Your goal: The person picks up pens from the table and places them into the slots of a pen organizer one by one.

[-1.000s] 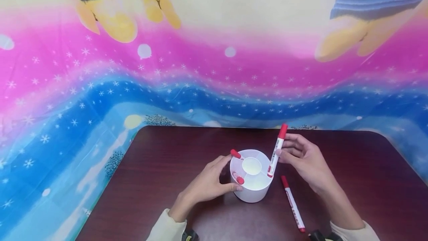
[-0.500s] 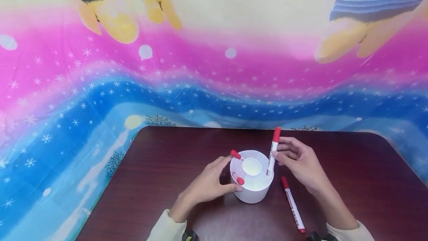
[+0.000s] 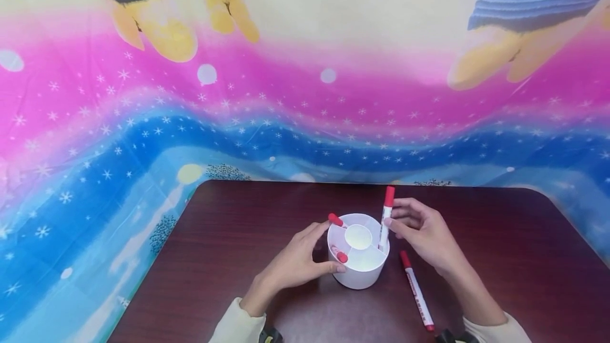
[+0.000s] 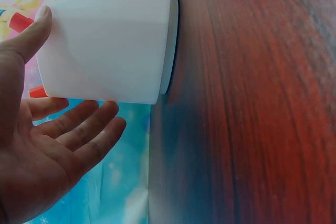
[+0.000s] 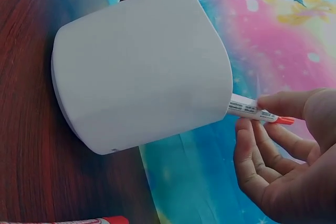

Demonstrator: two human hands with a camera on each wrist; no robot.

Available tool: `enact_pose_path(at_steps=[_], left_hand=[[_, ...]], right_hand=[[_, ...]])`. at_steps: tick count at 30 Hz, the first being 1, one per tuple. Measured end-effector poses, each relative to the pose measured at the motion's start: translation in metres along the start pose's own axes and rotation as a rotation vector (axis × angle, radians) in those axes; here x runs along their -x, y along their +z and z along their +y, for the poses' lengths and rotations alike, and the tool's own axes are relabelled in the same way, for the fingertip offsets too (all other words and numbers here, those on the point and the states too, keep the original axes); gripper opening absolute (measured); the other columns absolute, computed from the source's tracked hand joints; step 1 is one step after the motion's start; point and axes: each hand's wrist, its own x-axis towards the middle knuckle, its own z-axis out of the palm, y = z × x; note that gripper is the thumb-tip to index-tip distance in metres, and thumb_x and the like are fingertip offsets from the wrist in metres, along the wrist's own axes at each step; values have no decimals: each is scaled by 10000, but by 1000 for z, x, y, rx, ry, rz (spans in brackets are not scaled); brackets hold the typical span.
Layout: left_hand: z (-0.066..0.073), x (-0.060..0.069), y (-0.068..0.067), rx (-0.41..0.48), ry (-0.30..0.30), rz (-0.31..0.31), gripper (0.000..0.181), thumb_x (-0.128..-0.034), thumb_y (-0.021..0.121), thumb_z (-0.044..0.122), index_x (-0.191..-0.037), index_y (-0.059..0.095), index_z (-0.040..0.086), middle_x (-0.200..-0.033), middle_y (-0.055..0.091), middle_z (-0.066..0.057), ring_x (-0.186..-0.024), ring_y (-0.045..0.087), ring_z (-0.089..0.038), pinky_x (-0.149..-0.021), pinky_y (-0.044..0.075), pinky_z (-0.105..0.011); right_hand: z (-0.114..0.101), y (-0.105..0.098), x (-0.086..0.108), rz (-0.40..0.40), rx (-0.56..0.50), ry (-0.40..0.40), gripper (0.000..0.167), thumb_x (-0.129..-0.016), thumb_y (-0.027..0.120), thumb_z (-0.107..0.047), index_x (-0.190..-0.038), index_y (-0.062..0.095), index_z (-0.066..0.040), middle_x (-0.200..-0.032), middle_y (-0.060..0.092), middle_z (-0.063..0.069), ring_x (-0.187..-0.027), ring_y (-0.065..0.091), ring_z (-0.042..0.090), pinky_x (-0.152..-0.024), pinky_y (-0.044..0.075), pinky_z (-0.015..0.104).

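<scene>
Now the upright, slightly tilted marker (image 3: 386, 213) has its lower end inside the right side of the white holder (image 3: 359, 278), pinched between the right hand's (image 3: 426, 237) thumb and fingers. The left hand (image 3: 295, 258) grips the holder's left side, near two red caps (image 3: 335, 219). A loosened pinch could drop the marker askew; a slack left hand could let the holder shift. A loose marker (image 3: 416, 292) lies nearby on the table (image 3: 229, 216).
</scene>
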Motion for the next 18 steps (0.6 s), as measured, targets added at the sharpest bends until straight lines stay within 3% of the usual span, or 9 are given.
enact_pose_path(at_steps=[7, 11, 18], left_hand=[[1, 1, -1, 8, -27, -16, 912, -857, 856, 585, -1621, 449, 300, -1532, 589, 48, -1417, 563, -179, -1185, 506, -522], [1, 1, -1, 3, -37, -19, 920, -855, 855, 589, -1625, 445, 296, -1536, 589, 40, -1422, 560, -190, -1185, 505, -531], [0, 0, 1, -1, -32, -15, 911, -856, 858, 580, -1620, 448, 302, -1518, 598, 48, -1409, 567, -185, -1179, 511, -524]], right_hand=[[1, -2, 1, -7, 55, -24, 396, -1024, 733, -121, -1394, 651, -8, -1176, 747, 238, -888, 742, 55, -773, 653, 298], [-1, -4, 2, -1, 65, -28, 386, -1025, 727, -120, -1386, 653, -7, -1168, 746, 236, -899, 747, 62, -786, 659, 326], [-5, -7, 4, -3, 75, -28, 392, -1027, 726, -129, -1392, 650, -7, -1170, 744, 241, -903, 746, 58, -788, 645, 276]])
